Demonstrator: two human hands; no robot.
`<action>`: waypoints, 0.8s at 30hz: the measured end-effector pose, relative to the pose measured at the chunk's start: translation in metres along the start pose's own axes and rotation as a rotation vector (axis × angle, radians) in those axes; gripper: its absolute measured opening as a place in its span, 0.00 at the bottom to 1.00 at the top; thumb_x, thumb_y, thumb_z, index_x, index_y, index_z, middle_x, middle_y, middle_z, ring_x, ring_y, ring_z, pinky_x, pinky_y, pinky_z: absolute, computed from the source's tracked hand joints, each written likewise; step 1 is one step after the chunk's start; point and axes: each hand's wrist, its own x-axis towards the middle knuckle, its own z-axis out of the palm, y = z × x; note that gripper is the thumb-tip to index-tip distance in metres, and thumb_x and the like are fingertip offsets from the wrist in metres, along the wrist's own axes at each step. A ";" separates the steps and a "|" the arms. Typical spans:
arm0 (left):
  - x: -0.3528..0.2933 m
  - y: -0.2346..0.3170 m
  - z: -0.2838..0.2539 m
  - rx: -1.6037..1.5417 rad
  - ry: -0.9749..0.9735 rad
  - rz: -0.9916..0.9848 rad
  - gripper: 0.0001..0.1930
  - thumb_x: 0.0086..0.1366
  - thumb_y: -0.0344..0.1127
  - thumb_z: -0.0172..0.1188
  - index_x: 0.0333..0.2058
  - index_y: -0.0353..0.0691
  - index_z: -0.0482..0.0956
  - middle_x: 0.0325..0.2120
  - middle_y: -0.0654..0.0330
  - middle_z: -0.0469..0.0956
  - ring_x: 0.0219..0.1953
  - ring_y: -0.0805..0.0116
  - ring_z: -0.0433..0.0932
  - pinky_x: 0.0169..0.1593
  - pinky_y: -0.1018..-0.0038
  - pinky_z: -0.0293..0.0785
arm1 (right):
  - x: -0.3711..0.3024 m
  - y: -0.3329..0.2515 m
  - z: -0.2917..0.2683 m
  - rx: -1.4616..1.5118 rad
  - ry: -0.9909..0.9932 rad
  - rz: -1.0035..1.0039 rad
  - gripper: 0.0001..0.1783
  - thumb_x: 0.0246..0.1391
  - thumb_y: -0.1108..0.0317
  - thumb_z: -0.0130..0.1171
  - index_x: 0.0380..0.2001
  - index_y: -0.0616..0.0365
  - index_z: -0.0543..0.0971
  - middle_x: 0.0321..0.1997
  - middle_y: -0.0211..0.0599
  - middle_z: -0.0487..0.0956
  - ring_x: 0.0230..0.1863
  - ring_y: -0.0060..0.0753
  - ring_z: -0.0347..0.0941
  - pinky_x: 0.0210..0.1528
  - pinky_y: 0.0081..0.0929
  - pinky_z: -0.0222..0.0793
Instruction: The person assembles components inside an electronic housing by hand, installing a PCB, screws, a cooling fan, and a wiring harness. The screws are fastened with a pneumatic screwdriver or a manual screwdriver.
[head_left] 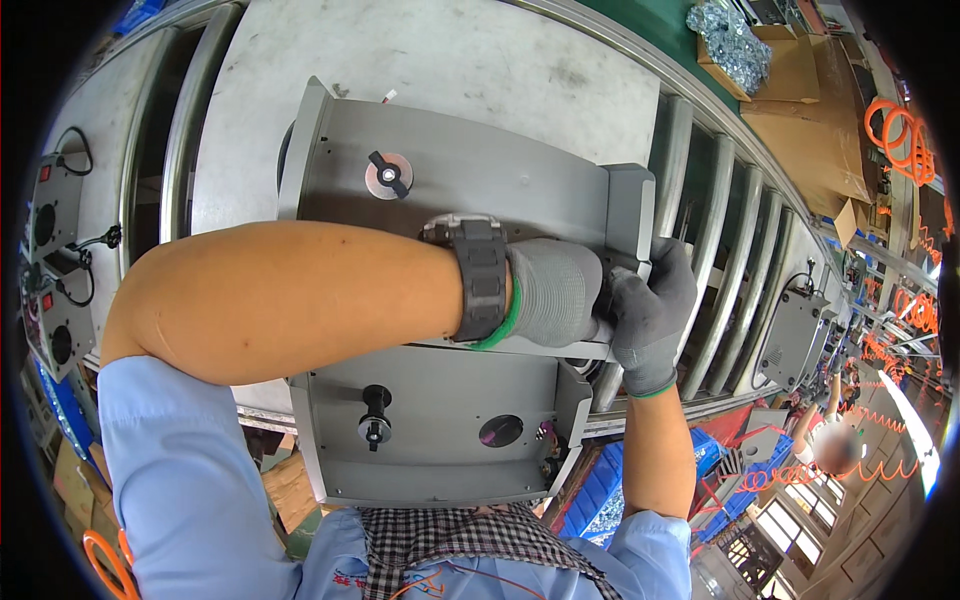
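Observation:
A grey sheet-metal housing [470,155] lies in front of me, with a black three-armed knob on a round pinkish disc [388,175] on its inner face. My left forearm reaches across it. My left hand [553,292], in a grey glove with a green cuff, is at its right end; its fingers are mostly hidden. Beside it, my gloved right hand [655,318] is closed at the housing's right corner, thumb and fingers curled together; whatever they hold is hidden. Nearer my body is a second grey metal part [445,395] with a black spindle [375,420] and a round hole.
Under the housing is a pale worn board [560,70] on a roller conveyor [715,210]. Switch units with cables [55,215] stand at left, a grey unit [795,340] at right. Beyond are a carton with bagged parts [735,50], orange coiled hoses [905,135] and another person [830,440].

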 end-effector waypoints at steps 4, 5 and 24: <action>0.006 -0.027 0.022 0.150 0.153 0.351 0.12 0.62 0.40 0.56 0.29 0.39 0.82 0.21 0.53 0.78 0.23 0.54 0.78 0.31 0.62 0.75 | -0.001 0.002 0.009 0.043 0.017 0.029 0.11 0.41 0.77 0.55 0.33 0.68 0.73 0.26 0.34 0.75 0.27 0.19 0.68 0.30 0.21 0.67; 0.003 -0.025 0.017 0.034 0.081 0.242 0.12 0.61 0.41 0.57 0.30 0.39 0.82 0.23 0.53 0.79 0.24 0.55 0.78 0.32 0.62 0.75 | -0.001 0.001 0.011 0.039 0.013 0.060 0.11 0.41 0.77 0.55 0.32 0.67 0.73 0.26 0.34 0.75 0.26 0.19 0.68 0.30 0.21 0.67; -0.006 0.008 -0.024 -0.135 0.058 -0.117 0.20 0.57 0.41 0.61 0.42 0.30 0.78 0.36 0.55 0.81 0.38 0.68 0.78 0.43 0.71 0.73 | -0.018 0.016 0.003 -0.052 0.118 -0.263 0.17 0.52 0.57 0.53 0.40 0.56 0.79 0.45 0.49 0.76 0.48 0.49 0.73 0.49 0.39 0.70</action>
